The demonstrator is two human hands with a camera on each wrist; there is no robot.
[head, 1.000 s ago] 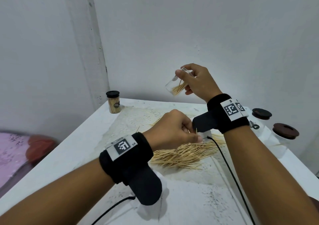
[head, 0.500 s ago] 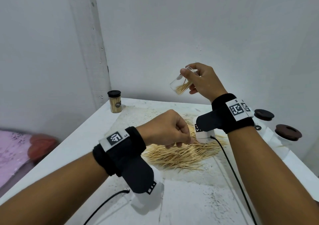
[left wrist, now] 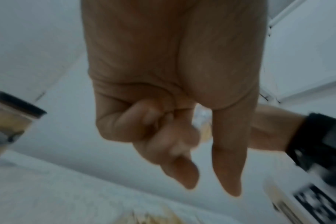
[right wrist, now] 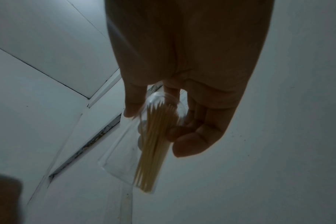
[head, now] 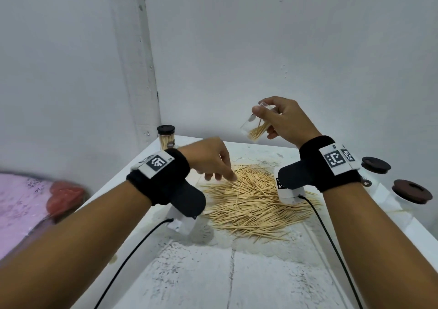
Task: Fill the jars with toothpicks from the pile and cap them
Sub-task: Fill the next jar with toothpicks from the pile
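A clear jar (head: 257, 128) with a few toothpicks inside hangs tilted above the table's far side, gripped by my right hand (head: 267, 121). The right wrist view shows the jar (right wrist: 144, 144) uncapped, held between thumb and fingers of that hand (right wrist: 161, 128). The toothpick pile (head: 251, 202) lies spread in the middle of the table. My left hand (head: 220, 177) hovers at the pile's left edge, fingertips pointing down. In the blurred left wrist view the left hand (left wrist: 211, 186) has thumb and forefinger stretched out, the other fingers curled, and nothing visible between them.
A capped jar full of toothpicks (head: 166, 138) stands at the table's (head: 213, 273) back left corner. Two white jars with brown lids (head: 375, 164) (head: 411, 191) stand along the right edge. Walls close the back and left. Cables trail from both wrists.
My left hand rose from the pile's middle with its fingers bunched, moved left, and now its fingers stretch down at the pile's edge. The right hand keeps the jar tilted in the air.
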